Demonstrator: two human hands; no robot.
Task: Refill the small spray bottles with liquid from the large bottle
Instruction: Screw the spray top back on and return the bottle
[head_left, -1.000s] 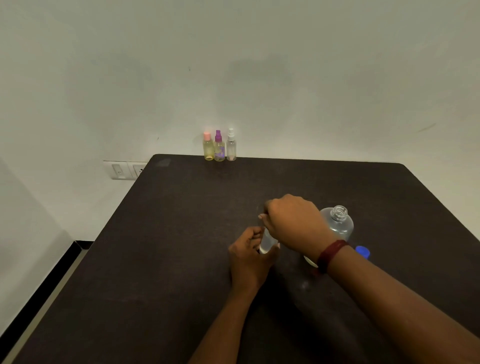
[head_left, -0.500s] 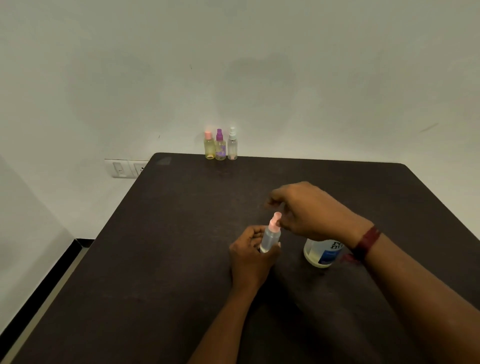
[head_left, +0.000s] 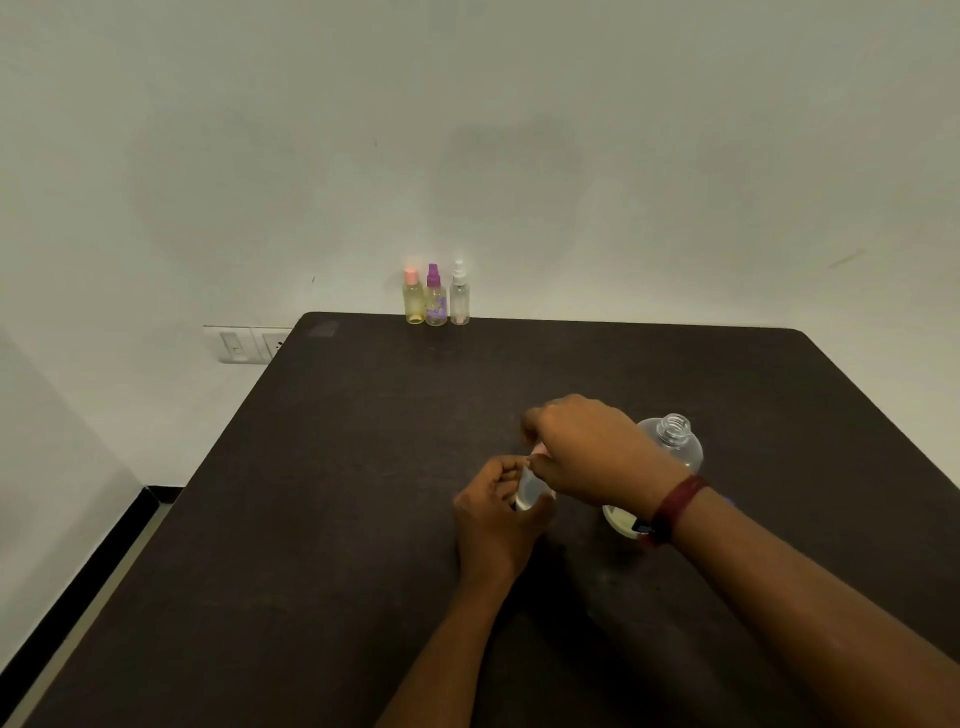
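Lowered again, the right hand (head_left: 587, 452) curls its fingers over the pink spray cap (head_left: 540, 448) directly above the small clear plastic spray bottle (head_left: 531, 489), which the left hand (head_left: 493, 514) clamps upright on the dark tabletop (head_left: 363, 467).

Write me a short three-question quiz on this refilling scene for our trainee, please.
1. True or false: the large clear plastic bottle has its cap on.
2. How many small capped spray bottles stand in the row at the far edge of the dark table?
3. The right hand is curled over the top of the small clear spray bottle. What grips its body? A. the left hand B. nothing C. a clamp
Key: 1. false, its threaded neck is open; 2. three; 3. A.
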